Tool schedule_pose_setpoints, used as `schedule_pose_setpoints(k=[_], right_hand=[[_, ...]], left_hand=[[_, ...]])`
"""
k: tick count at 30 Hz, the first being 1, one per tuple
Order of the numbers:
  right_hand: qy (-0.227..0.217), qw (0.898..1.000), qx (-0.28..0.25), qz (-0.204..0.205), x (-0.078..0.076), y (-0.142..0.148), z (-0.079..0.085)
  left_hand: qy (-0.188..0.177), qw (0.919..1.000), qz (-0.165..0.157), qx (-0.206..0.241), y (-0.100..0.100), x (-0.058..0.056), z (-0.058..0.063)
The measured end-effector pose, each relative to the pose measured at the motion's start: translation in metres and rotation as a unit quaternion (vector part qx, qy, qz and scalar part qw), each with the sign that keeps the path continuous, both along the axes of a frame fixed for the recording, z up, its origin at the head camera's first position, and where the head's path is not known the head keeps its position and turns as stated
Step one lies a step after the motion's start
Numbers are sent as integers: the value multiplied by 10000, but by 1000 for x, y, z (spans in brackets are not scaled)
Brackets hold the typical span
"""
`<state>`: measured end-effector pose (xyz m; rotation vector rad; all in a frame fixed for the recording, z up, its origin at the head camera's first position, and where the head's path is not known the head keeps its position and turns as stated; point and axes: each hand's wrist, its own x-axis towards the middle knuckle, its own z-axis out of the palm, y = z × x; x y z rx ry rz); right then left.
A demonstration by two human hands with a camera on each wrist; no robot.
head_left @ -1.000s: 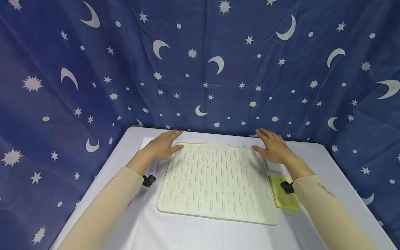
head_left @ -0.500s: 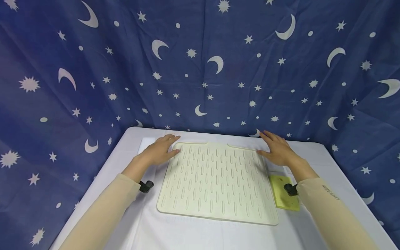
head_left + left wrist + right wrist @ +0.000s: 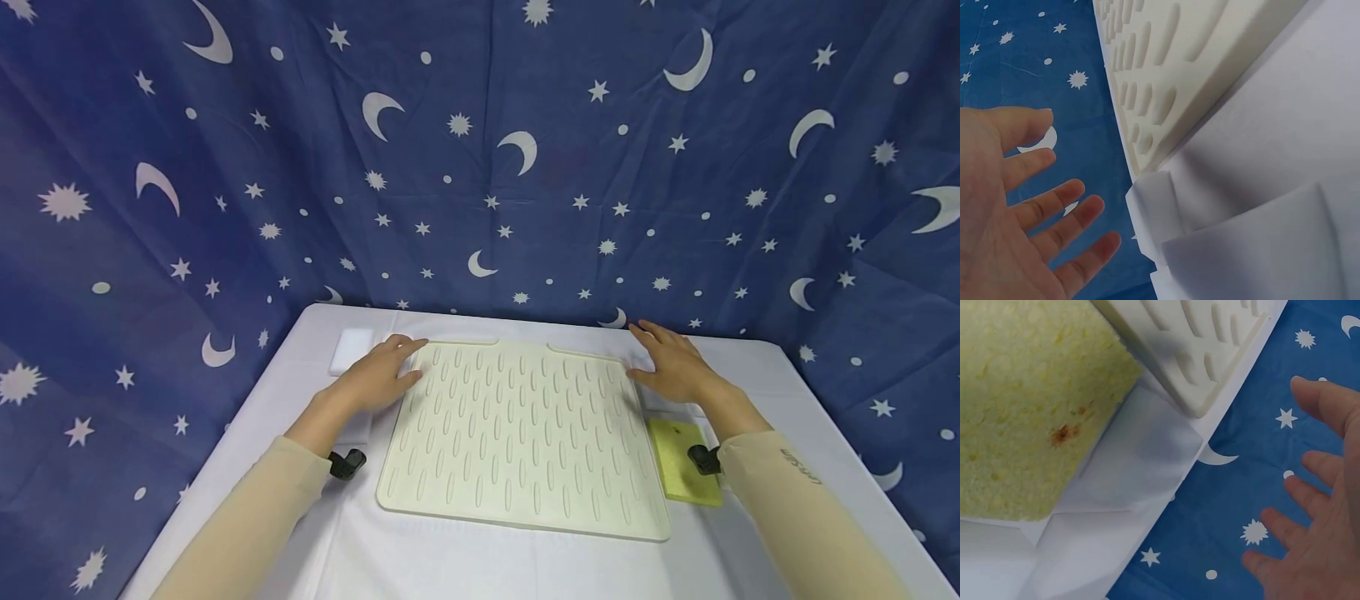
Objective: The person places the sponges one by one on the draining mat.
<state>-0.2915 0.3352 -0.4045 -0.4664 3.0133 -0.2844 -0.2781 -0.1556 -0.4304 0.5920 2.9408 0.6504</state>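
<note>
A cream, ribbed drying mat (image 3: pixel 525 433) with a notched far edge lies flat in the middle of the table. My left hand (image 3: pixel 378 375) is over its far left corner, fingers straight. In the left wrist view, that hand (image 3: pixel 1029 212) has its fingers spread with nothing between them. At the far right corner, my right hand (image 3: pixel 675 367) is likewise extended, and the right wrist view shows the hand (image 3: pixel 1316 506) bare of any object. A yellow-green sponge (image 3: pixel 678 475) sits beside the mat's right edge, below my right wrist; it has a small brown stain.
A white block (image 3: pixel 351 350) lies left of the mat, partly behind my left hand; white blocks (image 3: pixel 1260 250) show close up in the left wrist view. A white piece (image 3: pixel 1141 444) is beside the sponge. A blue star-and-moon curtain (image 3: pixel 480 167) hangs behind the white-covered table (image 3: pixel 435 558).
Both hands have drawn slightly nearer and outward, the left to the left, the right to the right. More of the white block at left shows. The mat and sponge stay in place.
</note>
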Motion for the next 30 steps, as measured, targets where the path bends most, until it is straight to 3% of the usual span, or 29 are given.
schedule_pose_setpoints(k=[14,30], right_hand=[[-81,9999,-91,-94,4,15,-2],[-233,9995,-202,-112,4,29,-8]], left_hand=[[-66,9995,212,226,-3,12,-16],[-422,9956,625,556,1,30,-34]])
